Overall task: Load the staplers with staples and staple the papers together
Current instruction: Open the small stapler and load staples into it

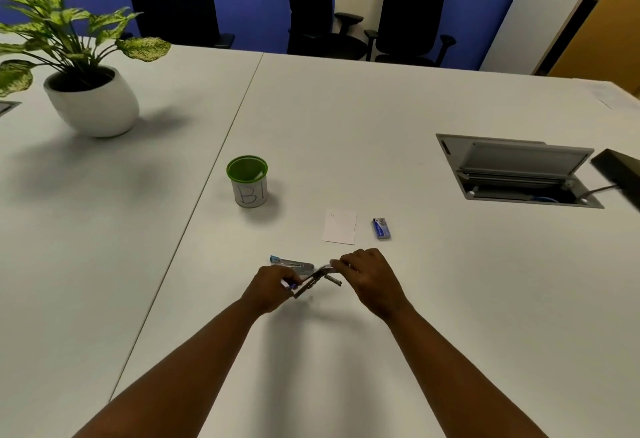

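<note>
- The left hand (273, 287) covers the near end of the opened stapler (313, 281); what its fingers pinch there is too small to tell.
- The right hand (369, 273) hides the stapler's far end.
- A second stapler (291, 263) lies partly behind the hands.
- The staple box (381, 228) print is unreadable.
- The plant (52, 21) leaves are cut by the left edge.
- A dark object (620, 169), perhaps a device, is cut by the right edge.
- The cup (248, 181) contents are unclear.

Green-rimmed cup (248, 184): handwritten "B1" in blue on its white side; 2nd char may be "I". Blue staple box (381, 228): print too small to read. Paper slip (339, 227): tiny mark, illegible.
</note>
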{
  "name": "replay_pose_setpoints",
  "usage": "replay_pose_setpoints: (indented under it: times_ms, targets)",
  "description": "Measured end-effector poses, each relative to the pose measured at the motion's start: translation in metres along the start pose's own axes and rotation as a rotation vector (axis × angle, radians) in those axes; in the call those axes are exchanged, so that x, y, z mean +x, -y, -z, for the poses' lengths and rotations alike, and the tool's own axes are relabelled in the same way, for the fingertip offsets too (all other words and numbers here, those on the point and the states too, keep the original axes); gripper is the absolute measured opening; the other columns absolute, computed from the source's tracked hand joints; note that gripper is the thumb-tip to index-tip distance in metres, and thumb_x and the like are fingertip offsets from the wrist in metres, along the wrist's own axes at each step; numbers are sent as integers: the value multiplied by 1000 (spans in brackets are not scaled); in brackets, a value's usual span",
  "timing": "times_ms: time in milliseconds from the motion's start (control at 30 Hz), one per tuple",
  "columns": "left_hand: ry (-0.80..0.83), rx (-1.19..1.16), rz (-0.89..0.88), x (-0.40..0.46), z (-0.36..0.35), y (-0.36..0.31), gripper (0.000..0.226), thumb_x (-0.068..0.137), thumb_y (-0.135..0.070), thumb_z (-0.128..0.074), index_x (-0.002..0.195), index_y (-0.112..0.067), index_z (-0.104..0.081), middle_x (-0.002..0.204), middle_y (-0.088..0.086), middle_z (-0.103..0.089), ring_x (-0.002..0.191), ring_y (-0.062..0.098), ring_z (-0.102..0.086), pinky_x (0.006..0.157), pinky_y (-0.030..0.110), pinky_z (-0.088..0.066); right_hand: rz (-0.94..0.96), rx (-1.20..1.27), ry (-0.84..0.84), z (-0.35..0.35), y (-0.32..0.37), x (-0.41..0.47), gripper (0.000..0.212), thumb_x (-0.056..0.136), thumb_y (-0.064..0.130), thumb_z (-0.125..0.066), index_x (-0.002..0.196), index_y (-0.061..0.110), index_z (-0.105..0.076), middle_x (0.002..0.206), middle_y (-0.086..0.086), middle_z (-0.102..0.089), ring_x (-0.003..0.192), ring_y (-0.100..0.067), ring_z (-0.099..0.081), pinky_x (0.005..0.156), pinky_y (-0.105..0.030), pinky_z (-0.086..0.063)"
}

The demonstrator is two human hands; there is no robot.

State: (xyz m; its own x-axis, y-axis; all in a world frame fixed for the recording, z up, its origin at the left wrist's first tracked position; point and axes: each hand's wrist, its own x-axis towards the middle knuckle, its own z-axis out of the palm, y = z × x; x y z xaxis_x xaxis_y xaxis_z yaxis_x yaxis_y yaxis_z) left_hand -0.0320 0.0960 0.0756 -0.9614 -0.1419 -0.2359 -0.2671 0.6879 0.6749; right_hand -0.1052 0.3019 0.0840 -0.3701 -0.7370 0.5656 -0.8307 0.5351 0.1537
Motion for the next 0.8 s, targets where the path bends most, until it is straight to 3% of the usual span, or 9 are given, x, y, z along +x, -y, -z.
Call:
replay_pose_setpoints:
  times_ms: [100, 167, 233, 333, 433, 500, 600, 700, 800]
  targets:
    - [11, 35, 8, 1, -3, 2, 17, 77, -4, -64, 90, -10, -72, 87, 2, -69, 82, 12, -60, 67, 11, -40, 80, -6, -65, -2, 3, 0, 33, 92, 4, -39, 91, 13, -71, 78, 0, -68, 65, -19, -60, 68, -25, -32]
    - [33, 40, 34, 3, -4, 4, 20, 75, -2, -62, 88, -13, -72, 81, -3, -65, 84, 17, -65, 73, 19, -46, 82, -8, -49, -3, 2, 1, 25, 84, 2, -49, 91, 14, -70, 77, 0, -67, 66, -18, -60, 68, -25, -31]
    - [31, 39, 42, 4, -3, 3, 22, 76, -1, -61, 90, -13, -73, 86, -2, -68, 88, 16, -65, 75, 18, -44, 17, 11, -14, -7, -1, 2, 22, 74, 2, -62, 90, 16, -70, 77, 1, -67, 65, -18, -61, 66, -25, -31]
    - [-22, 17, 31, 6, 1, -2, 19, 81, -8, -62, 96, -13, -73, 99, 0, -72, 93, 14, -65, 72, 12, -40, -174, 108, 104, -8, -3, 2, 22, 69, 8, -74, 86, 21, -71, 80, 2, -67, 60, -18, -60, 59, -25, -39]
    - [-40, -58, 73, 10, 9, -4, 14, 84, -13, -62, 92, -14, -74, 92, -2, -70, 81, 13, -61, 63, 4, -39, -519, 419, 273, -1, -6, 3, 13, 81, 19, -67, 93, 21, -70, 85, -1, -67, 67, -20, -62, 61, -26, -43]
    - [18, -244, 189, 13, 12, -3, 11, 84, -11, -63, 77, -16, -69, 81, 6, -69, 69, 17, -61, 67, 18, -48, -800, 694, 430, 1, -10, 2, 13, 83, 19, -66, 94, 23, -69, 84, 1, -65, 71, -13, -60, 70, -24, -44]
    - [179, -473, 344, 13, 14, -6, 21, 90, -8, -56, 71, -12, -61, 69, 7, -66, 52, 10, -63, 57, 21, -53, -933, 891, 572, 0, -17, -1, 13, 83, 10, -65, 84, 23, -70, 86, -3, -66, 60, -7, -55, 59, -17, -45]
    - [208, -545, 397, 14, 11, -7, 22, 92, -5, -51, 72, -9, -59, 67, 9, -65, 45, 8, -62, 50, 18, -54, -1041, 979, 604, -5, -21, -5, 14, 86, 3, -60, 90, 6, -72, 79, -6, -65, 57, -11, -55, 47, -8, -43]
    - [192, -582, 450, 15, 3, -2, 21, 92, -1, -50, 74, -9, -57, 65, 8, -65, 41, 7, -61, 47, 18, -53, -1160, 989, 519, -8, -22, -12, 14, 86, -2, -57, 91, -2, -71, 65, -1, -61, 52, -13, -54, 47, -8, -45]
